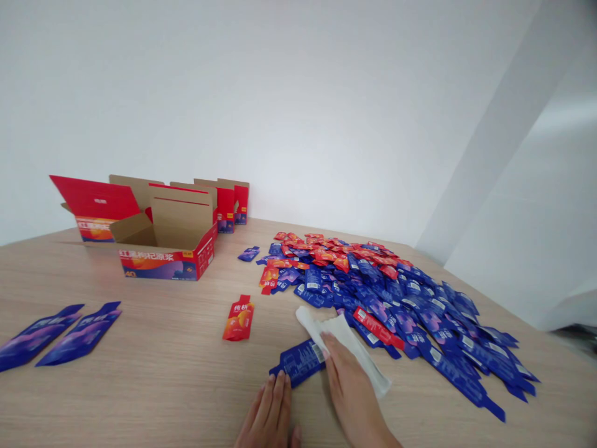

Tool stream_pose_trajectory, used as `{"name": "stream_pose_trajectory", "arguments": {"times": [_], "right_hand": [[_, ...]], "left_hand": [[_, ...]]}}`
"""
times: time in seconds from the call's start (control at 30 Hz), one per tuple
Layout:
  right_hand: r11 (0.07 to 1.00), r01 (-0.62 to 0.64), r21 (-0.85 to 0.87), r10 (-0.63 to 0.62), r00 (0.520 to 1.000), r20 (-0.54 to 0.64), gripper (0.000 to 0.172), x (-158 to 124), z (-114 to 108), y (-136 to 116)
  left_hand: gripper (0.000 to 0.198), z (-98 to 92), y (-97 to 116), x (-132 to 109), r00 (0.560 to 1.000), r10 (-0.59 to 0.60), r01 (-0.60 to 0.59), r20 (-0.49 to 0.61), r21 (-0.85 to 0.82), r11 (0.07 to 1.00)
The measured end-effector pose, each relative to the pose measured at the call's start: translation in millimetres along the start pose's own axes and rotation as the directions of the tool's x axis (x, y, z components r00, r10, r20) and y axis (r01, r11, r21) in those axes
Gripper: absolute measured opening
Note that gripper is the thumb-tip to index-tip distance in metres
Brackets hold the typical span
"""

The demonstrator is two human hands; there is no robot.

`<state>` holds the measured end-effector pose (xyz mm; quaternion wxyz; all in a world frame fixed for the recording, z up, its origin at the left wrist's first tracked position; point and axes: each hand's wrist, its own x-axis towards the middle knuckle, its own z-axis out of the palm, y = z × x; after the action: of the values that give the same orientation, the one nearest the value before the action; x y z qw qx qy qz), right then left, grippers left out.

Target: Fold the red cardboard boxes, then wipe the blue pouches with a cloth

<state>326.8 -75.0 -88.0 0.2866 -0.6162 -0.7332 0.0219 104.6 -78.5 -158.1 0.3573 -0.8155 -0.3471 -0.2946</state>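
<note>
A blue pouch (pixel 301 363) lies printed side up near the table's front edge. The fingertips of my left hand (pixel 268 410) rest flat on its spout end, with the thumb apart. My right hand (pixel 347 389) grips a folded white cloth (pixel 357 348) and presses it over the pouch's other end, hiding part of it. Just beyond, an orange-red pouch (pixel 239 318) lies by itself. On the right spreads a large heap of blue pouches (pixel 396 292), with red ones (pixel 326 249) mostly along its back. One red pouch (pixel 377 326) lies on the heap's near side, close to the cloth.
At the back left stands an open red and blue carton (pixel 158 264), its flaps raised. Several similar cartons (pixel 226 208) are behind it. Two purple-blue pouches (pixel 81 336) lie side by side at the left. A white wall (pixel 298 112) rises behind the wooden table (pixel 177 386).
</note>
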Motion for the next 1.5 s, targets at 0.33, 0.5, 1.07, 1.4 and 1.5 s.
{"name": "stream_pose_trajectory", "arguments": {"times": [0.33,0.5,1.07,1.4,1.5], "right_hand": [[0.995,0.048,-0.088,-0.041,0.997,0.072,0.047,1.4,3.6,17.9],[0.991,-0.086,-0.105,0.084,0.996,-0.027,0.049,-1.9,-4.0,26.6],[0.998,-0.055,-0.031,0.054,0.998,-0.017,0.048,-11.7,0.9,13.6],[0.992,0.109,-0.061,-0.097,0.979,0.18,0.06,-14.9,11.1,0.9],[0.977,-0.081,-0.196,0.098,0.992,0.081,0.052,-17.1,-8.9,31.0]], "left_hand": [[0.044,-1.6,-2.7,0.1,1.0,0.001,-0.001,0.001,0.003,1.0],[0.042,-1.6,-2.3,2.5,1.0,0.01,-0.01,-0.019,0.022,1.0],[0.044,-2.3,-4.5,2.9,1.0,0.011,-0.011,-0.02,0.003,1.0],[0.04,3.0,-6.7,-0.5,0.999,0.045,-0.044,-0.014,0.028,0.999],[0.042,1.1,-6.9,3.1,0.998,0.046,-0.045,-0.037,0.015,0.999]]}}
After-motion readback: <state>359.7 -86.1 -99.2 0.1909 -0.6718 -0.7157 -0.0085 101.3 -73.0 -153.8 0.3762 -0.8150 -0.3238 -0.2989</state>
